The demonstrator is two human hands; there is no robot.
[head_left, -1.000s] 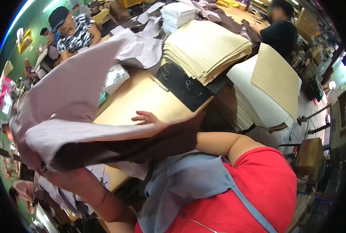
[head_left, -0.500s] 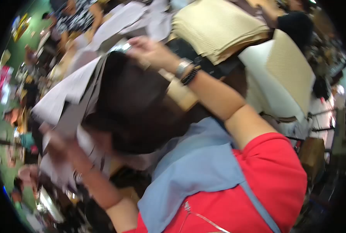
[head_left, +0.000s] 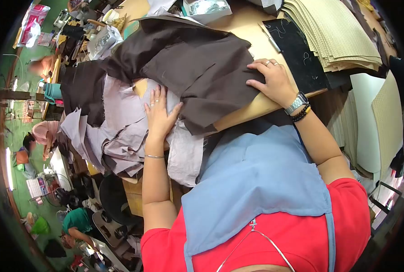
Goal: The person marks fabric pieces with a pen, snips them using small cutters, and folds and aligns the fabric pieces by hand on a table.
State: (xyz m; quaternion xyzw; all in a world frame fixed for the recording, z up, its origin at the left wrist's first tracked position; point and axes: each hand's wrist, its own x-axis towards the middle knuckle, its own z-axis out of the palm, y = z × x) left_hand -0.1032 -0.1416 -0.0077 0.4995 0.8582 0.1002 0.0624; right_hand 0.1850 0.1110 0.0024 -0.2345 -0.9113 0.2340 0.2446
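A dark brown piece of cloth (head_left: 202, 68) lies spread over the wooden table (head_left: 283, 84), its surface slightly creased. My left hand (head_left: 160, 111), fingers spread, rests flat on pale lilac cloth (head_left: 186, 152) beside the dark cloth's lower edge. At the right end of the dark cloth, my right hand (head_left: 272, 81) lies with its fingers apart, the fingertips touching the cloth's edge. Wrinkled lilac pieces (head_left: 125, 140) are heaped left of my left hand, next to more dark cloth (head_left: 86, 90).
Stacked cream textured sheets (head_left: 333, 34) sit at the upper right beside a black mat (head_left: 297, 52) and a pen-like tool (head_left: 271, 38). An open white box (head_left: 206, 10) stands at the back. Further sheets (head_left: 383, 122) are at the right. Other people (head_left: 77, 224) are at the far left.
The dark cloth, raised and moving before, now lies on the table. My left hand has moved right onto lilac cloth, and my right hand has come down to the dark cloth's right edge. The view has shifted left.
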